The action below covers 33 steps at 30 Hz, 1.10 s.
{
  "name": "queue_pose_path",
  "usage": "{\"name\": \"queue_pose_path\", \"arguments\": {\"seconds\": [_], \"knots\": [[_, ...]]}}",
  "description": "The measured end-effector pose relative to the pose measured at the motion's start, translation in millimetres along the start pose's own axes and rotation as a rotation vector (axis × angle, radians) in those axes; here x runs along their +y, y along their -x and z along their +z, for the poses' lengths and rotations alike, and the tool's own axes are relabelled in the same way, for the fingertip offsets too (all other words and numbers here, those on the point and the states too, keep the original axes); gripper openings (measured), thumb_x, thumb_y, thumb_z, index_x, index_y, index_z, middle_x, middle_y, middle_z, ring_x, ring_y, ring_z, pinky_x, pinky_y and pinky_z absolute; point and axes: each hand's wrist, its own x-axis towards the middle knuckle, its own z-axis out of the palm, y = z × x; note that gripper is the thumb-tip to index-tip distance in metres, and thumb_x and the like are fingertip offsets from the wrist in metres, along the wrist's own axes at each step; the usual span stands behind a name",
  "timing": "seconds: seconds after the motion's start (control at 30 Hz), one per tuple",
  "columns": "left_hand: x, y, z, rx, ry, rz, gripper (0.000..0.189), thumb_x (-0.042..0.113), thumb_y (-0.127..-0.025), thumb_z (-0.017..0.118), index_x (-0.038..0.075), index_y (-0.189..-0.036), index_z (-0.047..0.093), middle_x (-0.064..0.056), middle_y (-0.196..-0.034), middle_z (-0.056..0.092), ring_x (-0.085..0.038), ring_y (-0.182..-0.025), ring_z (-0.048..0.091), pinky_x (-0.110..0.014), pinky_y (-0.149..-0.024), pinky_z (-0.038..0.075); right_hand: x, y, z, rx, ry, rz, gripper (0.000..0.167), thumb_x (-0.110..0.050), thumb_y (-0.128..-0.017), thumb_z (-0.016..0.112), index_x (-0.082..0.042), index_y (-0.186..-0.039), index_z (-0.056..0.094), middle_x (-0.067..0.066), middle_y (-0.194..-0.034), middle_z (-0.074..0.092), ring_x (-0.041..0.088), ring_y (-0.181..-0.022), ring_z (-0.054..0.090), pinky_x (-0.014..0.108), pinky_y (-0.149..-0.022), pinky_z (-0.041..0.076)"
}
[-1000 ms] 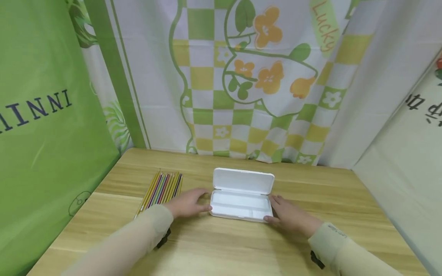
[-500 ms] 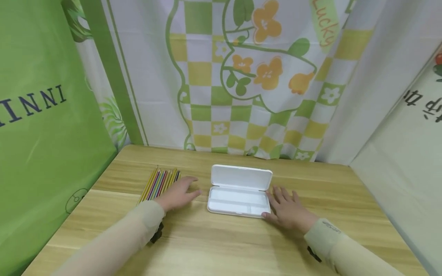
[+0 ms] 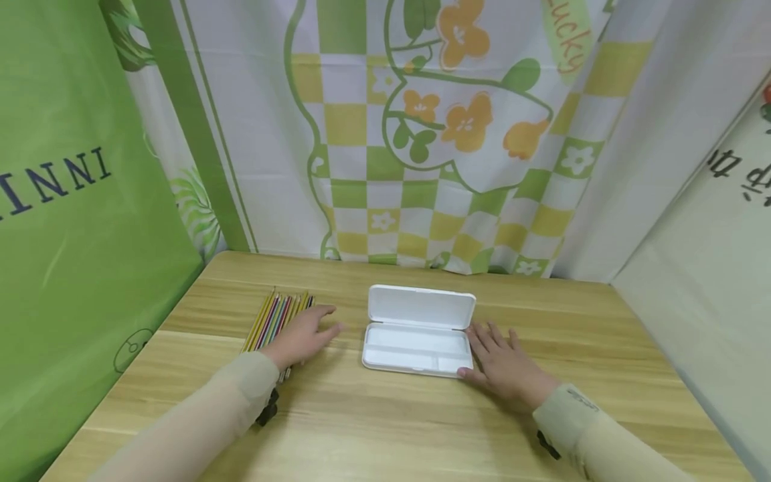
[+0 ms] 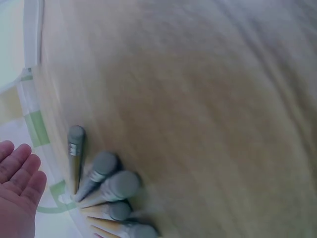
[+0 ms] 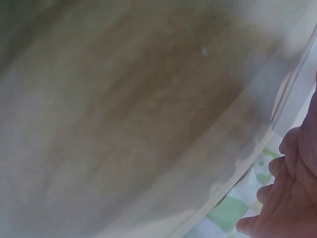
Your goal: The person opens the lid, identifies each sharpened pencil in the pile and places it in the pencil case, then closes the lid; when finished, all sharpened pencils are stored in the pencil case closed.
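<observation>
A white pencil case (image 3: 399,338) lies on the wooden table with its lid raised at the back; its shallow tray has divided compartments. To its left, a row of pencils (image 3: 265,321) in several colours lies side by side. My left hand (image 3: 301,337) hovers over the right part of that row, fingers extended, hiding some pencils. In the left wrist view, the pencils' blunt ends (image 4: 121,184) show beside the hand (image 4: 20,191). My right hand (image 3: 502,365) lies spread at the case's right edge, thumb at the front corner. The right wrist view shows its loosely extended fingers (image 5: 265,193).
The wooden table (image 3: 385,428) carries the case and pencils. A patterned curtain (image 3: 397,201) hangs behind it. Green cloth (image 3: 90,268) borders the left side and pale cloth (image 3: 705,301) the right.
My left hand has left the case's left edge and moved left to the pencils. The right hand stays at the case's right edge, its fingers more spread.
</observation>
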Motion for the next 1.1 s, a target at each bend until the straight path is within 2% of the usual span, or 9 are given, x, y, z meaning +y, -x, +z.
{"name": "queue_pose_path", "arguments": {"seconds": [0.2, 0.43, 0.63, 0.73, 0.87, 0.93, 1.0, 1.03, 1.1], "knots": [[-5.2, 2.7, -3.8, 0.001, 0.018, -0.036, 0.061, 0.034, -0.106, 0.059, -0.007, -0.149, 0.046, -0.027, -0.151, 0.048, -0.046, -0.137, 0.046, -0.059, -0.114, 0.036, -1, 0.7, 0, 0.032, -0.045, 0.003, 0.092, -0.063, -0.103, 0.046, 0.009, -0.157, 0.029, 0.037, -0.161, 0.021, 0.06, -0.147, 0.014, 0.08, -0.111, 0.007], [-12.3, -1.2, -15.4, 0.044, 0.005, -0.051, 0.057, 0.027, -0.106, 0.056, -0.013, -0.146, 0.046, -0.033, -0.145, 0.051, -0.049, -0.134, 0.048, -0.06, -0.11, 0.04, -5, 1.6, -4, -0.006, -0.039, 0.031, 0.091, -0.063, -0.103, 0.045, 0.007, -0.159, 0.028, 0.037, -0.162, 0.017, 0.059, -0.148, 0.01, 0.079, -0.111, 0.006], [-20.6, -12.0, -21.2, 0.075, 0.012, -0.156, 0.052, 0.016, -0.102, 0.057, -0.018, -0.14, 0.049, -0.035, -0.136, 0.056, -0.048, -0.128, 0.054, -0.056, -0.106, 0.045, -1, 2.4, 2, 0.003, -0.045, 0.032, 0.091, -0.064, -0.104, 0.041, 0.006, -0.159, 0.026, 0.039, -0.161, 0.017, 0.062, -0.146, 0.01, 0.081, -0.11, 0.005], [-22.6, -15.8, -22.7, 0.068, 0.046, -0.222, 0.048, 0.013, -0.1, 0.057, -0.019, -0.136, 0.052, -0.034, -0.132, 0.059, -0.047, -0.125, 0.056, -0.055, -0.104, 0.048, -1, 2.2, 2, -0.005, -0.055, 0.027, 0.091, -0.064, -0.104, 0.04, 0.006, -0.16, 0.025, 0.039, -0.161, 0.018, 0.062, -0.146, 0.01, 0.082, -0.109, 0.004], [-20.7, -19.0, -24.8, 0.058, 0.059, -0.267, 0.043, 0.013, -0.098, 0.058, -0.017, -0.13, 0.058, -0.032, -0.126, 0.064, -0.045, -0.119, 0.06, -0.053, -0.099, 0.051, -4, 1.8, -1, -0.03, -0.055, 0.04, 0.089, -0.062, -0.105, 0.042, 0.006, -0.16, 0.025, 0.037, -0.162, 0.017, 0.061, -0.147, 0.01, 0.081, -0.11, 0.006], [-18.7, -19.9, -25.5, 0.054, 0.029, -0.267, 0.037, 0.013, -0.097, 0.059, -0.016, -0.121, 0.063, -0.028, -0.114, 0.068, -0.04, -0.106, 0.066, -0.049, -0.091, 0.055, -6, 1.7, -3, -0.045, -0.049, 0.054, 0.088, -0.061, -0.105, 0.043, 0.006, -0.16, 0.025, 0.036, -0.162, 0.017, 0.06, -0.147, 0.01, 0.081, -0.11, 0.006], [-16.9, -21.9, -25.5, 0.042, -0.003, -0.259, 0.024, 0.011, -0.095, 0.059, -0.011, -0.095, 0.067, -0.016, -0.085, 0.068, -0.028, -0.078, 0.065, -0.038, -0.071, 0.055, -7, 1.3, -4, -0.062, -0.041, 0.067, 0.088, -0.061, -0.105, 0.043, 0.005, -0.16, 0.025, 0.035, -0.163, 0.017, 0.059, -0.148, 0.01, 0.08, -0.111, 0.007], [-16.1, -22.8, -25.0, 0.035, -0.012, -0.253, 0.021, 0.01, -0.094, 0.059, -0.006, -0.083, 0.064, -0.009, -0.073, 0.062, -0.021, -0.066, 0.058, -0.033, -0.061, 0.051, -7, 1.1, -5, -0.066, -0.035, 0.072, 0.088, -0.061, -0.105, 0.043, 0.004, -0.16, 0.025, 0.034, -0.163, 0.018, 0.059, -0.148, 0.01, 0.08, -0.111, 0.007], [-14.4, -25.8, -23.2, 0.02, -0.048, -0.228, 0.029, 0.005, -0.091, 0.058, 0.005, -0.064, 0.051, 0.002, -0.057, 0.044, -0.012, -0.052, 0.04, -0.026, -0.05, 0.037, -7, 0.9, -4, -0.066, -0.031, 0.074, 0.087, -0.06, -0.105, 0.044, 0.005, -0.16, 0.026, 0.035, -0.163, 0.019, 0.059, -0.148, 0.011, 0.081, -0.11, 0.008]]}}
